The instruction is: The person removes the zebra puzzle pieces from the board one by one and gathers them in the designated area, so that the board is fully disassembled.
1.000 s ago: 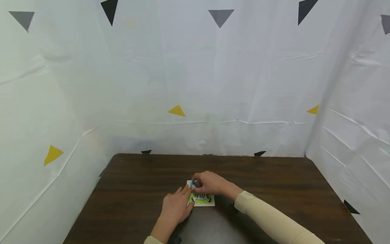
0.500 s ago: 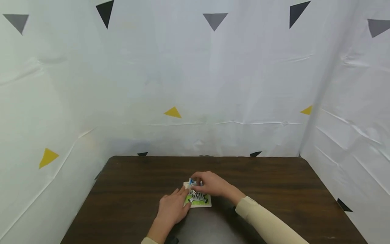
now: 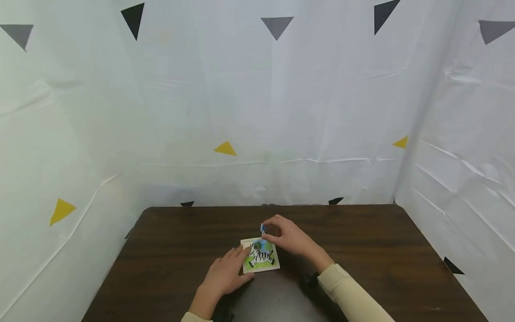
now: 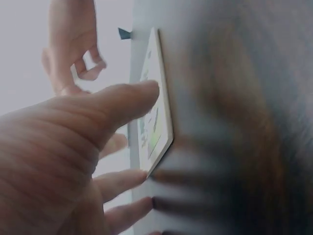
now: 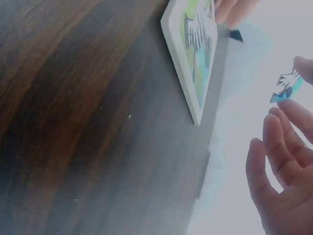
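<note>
A small square puzzle board (image 3: 265,269) with a pale rim and a zebra picture on green and blue lies on the dark table. My right hand (image 3: 287,235) holds a blue, black and white puzzle piece (image 3: 263,229) between thumb and index finger, raised near the board's far edge. In the right wrist view the piece (image 5: 287,85) shows zebra stripes, and the other fingers curve loosely beside it. My left hand (image 3: 225,273) lies at the board's left side, fingers extended, fingertips right at its edge. The left wrist view has its thumb (image 4: 137,98) overlapping the board.
The brown wood-grain table (image 3: 193,232) extends around the board on all sides. White sheeting (image 3: 257,112) with grey, black and yellow triangles stands behind the table and along both sides.
My right hand has lifted the piece off the board, moving it up and away past the far edge. The left hand has slid slightly back, and the board has turned a little.
</note>
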{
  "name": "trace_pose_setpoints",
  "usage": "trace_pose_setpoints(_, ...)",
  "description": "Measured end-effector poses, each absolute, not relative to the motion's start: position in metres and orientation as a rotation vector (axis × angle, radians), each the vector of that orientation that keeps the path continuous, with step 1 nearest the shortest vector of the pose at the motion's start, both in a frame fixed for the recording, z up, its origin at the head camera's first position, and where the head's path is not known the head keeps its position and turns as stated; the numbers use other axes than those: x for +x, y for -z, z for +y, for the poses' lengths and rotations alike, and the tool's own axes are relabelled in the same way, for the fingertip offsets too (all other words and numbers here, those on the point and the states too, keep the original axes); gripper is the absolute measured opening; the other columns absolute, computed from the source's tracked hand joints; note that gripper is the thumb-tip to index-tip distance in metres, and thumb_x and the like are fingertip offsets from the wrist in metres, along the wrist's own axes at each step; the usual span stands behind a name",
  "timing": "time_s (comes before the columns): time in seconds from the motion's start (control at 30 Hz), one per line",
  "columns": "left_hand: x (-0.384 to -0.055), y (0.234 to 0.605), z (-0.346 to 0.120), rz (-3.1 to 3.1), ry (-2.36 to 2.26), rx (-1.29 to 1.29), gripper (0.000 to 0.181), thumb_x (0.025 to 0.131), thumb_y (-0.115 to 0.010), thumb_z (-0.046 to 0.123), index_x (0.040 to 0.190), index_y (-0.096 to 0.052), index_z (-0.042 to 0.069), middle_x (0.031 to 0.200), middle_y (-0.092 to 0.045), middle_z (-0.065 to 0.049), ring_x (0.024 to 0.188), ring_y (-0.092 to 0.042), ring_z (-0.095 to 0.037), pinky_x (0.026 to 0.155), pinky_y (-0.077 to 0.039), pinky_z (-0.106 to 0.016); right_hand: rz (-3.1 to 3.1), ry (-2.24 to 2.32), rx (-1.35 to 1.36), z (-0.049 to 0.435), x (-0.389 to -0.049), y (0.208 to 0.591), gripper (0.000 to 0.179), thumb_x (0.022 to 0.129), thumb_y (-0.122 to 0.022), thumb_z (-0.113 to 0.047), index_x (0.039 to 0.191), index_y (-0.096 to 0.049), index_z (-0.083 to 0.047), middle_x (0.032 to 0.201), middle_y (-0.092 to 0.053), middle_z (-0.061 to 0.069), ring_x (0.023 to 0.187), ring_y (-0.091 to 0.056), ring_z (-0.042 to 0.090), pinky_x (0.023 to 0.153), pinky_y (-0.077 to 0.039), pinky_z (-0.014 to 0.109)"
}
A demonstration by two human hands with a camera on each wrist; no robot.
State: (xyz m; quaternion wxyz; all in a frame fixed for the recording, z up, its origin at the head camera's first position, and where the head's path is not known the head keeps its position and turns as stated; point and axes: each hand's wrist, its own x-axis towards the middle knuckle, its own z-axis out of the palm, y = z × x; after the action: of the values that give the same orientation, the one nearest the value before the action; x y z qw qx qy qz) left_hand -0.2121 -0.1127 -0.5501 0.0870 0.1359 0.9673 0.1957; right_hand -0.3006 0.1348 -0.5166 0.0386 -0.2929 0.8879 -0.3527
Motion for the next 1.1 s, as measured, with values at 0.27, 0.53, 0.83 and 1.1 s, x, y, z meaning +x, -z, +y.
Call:
trace_pose_setpoints(0.27, -0.22, 0.546, -0.129, 2.757, -0.896, 0.392, 0.095, 0.094, -0.082, 0.052, 0.169, -0.036, 0.017, 0.173, -0.036, -0.02, 0.154, -0.043, -0.048, 0.117, -0.036, -0.078, 2.686, 1.232, -0.724, 0.157, -0.306, 0.523, 0.041, 0.104, -0.074, -0.034, 0.138, -0.069, -0.012, 0.128, -0.072, 0.006, 0.112, -0.071, 0.021, 0.095, -0.06, 0.046)
trace_pose_setpoints(0.53, -0.23, 0.553, -0.14, 2.692, -0.864, 0.355, 0.127, 0.081, -0.09, 0.06, 0.173, -0.02, 0.007, 0.179, -0.02, -0.023, 0.166, -0.019, -0.046, 0.129, -0.015, -0.073, 2.723, 1.231, -0.637, 0.179, -0.309, 0.515, 0.039, 0.103, -0.075, -0.03, 0.137, -0.071, -0.011, 0.124, -0.072, 0.005, 0.107, -0.071, 0.019, 0.093, -0.061, 0.045)
trace_pose_setpoints(0.83, -0.255, 0.58, -0.151, 2.685, -0.884, 0.384, 0.134, 0.072, -0.088, 0.076, 0.173, -0.024, 0.013, 0.181, -0.013, -0.02, 0.167, -0.008, -0.047, 0.128, -0.003, -0.078, 2.745, 1.114, -0.619, 0.184, -0.31, 0.525, 0.039, 0.1, -0.079, -0.028, 0.133, -0.074, -0.007, 0.122, -0.068, 0.007, 0.1, -0.067, 0.016, 0.084, -0.059, 0.039)
trace_pose_setpoints(1.1, -0.256, 0.579, -0.146, 2.689, -0.898, 0.397, 0.129, 0.071, -0.091, 0.072, 0.17, -0.031, 0.015, 0.181, -0.015, -0.019, 0.167, -0.008, -0.047, 0.128, -0.002, -0.077, 2.737, 1.048, -0.578, 0.187, -0.309, 0.535, 0.037, 0.099, -0.08, -0.022, 0.133, -0.074, -0.006, 0.115, -0.066, 0.007, 0.098, -0.063, 0.018, 0.084, -0.058, 0.042)
